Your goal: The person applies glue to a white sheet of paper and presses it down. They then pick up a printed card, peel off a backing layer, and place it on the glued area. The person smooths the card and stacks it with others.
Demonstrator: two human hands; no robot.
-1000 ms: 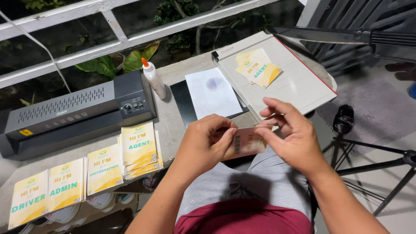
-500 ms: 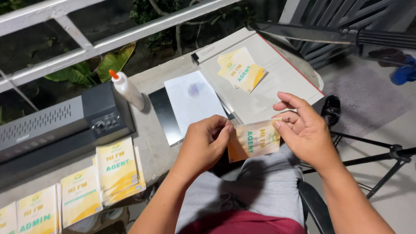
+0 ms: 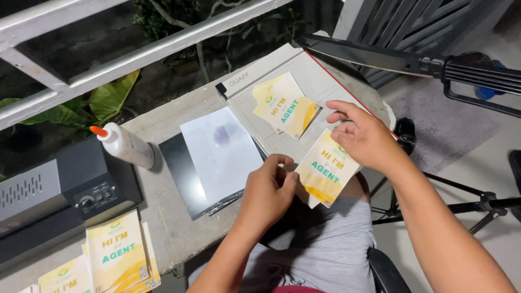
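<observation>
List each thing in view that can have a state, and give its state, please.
Card: held by both hands, tilted.
Left hand: pinching the card's left edge.
Right hand: on the card's upper right.
Paper cutter: blade arm raised.
Glue bottle: capped, leaning.
Card stack: lying flat.

Left hand (image 3: 268,192) and right hand (image 3: 366,138) pinching yellow card (image 3: 325,171), paper trimmer (image 3: 304,92), glue bottle (image 3: 125,145), laminator (image 3: 51,198)
</observation>
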